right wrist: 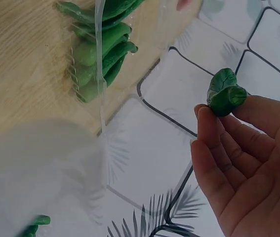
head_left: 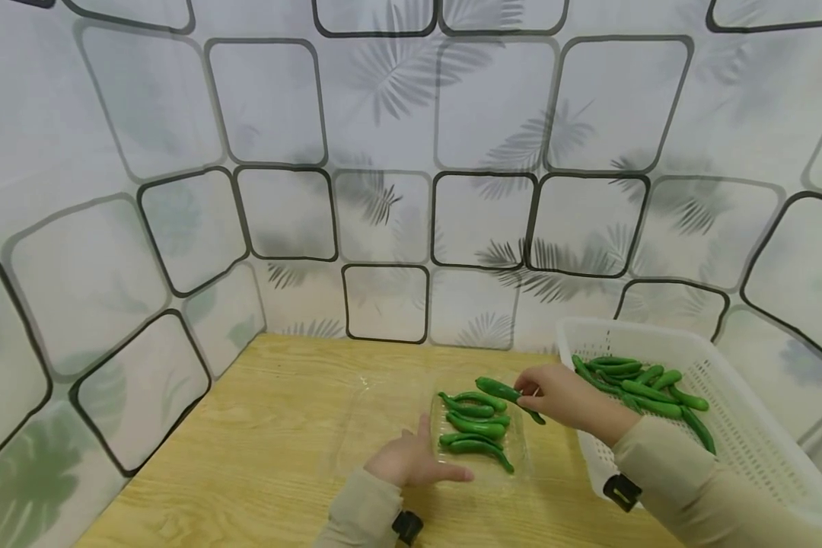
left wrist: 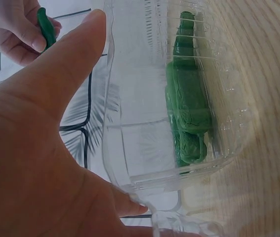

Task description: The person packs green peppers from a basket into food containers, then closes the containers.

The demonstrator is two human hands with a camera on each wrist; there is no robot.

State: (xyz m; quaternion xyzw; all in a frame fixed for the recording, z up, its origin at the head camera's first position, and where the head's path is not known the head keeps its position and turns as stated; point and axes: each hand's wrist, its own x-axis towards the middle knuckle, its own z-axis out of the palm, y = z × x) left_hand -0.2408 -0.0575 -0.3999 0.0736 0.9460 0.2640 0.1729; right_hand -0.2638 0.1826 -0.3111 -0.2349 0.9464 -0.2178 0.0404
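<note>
My right hand [head_left: 555, 392] pinches a dark green chili pepper [head_left: 498, 390] between thumb and fingertips, above the right side of a clear plastic clamshell box [head_left: 520, 457]. In the right wrist view, the held pepper [right wrist: 226, 94] is seen nearly end-on. Several green peppers [head_left: 476, 428] lie side by side in the box. At the box's near left corner is my left hand [head_left: 407, 460], thumb and index finger spread along its edges. The left wrist view shows the box wall [left wrist: 130, 143] right beside that hand, with peppers [left wrist: 189, 94] visible through the plastic.
A white perforated plastic basket [head_left: 760, 457] stands at the right with more green peppers [head_left: 651, 392] in it. The box's clear lid [head_left: 363, 426] lies folded out to the left on the wooden table [head_left: 233, 457]. A patterned curtain [head_left: 383, 228] rises behind the table and at both sides.
</note>
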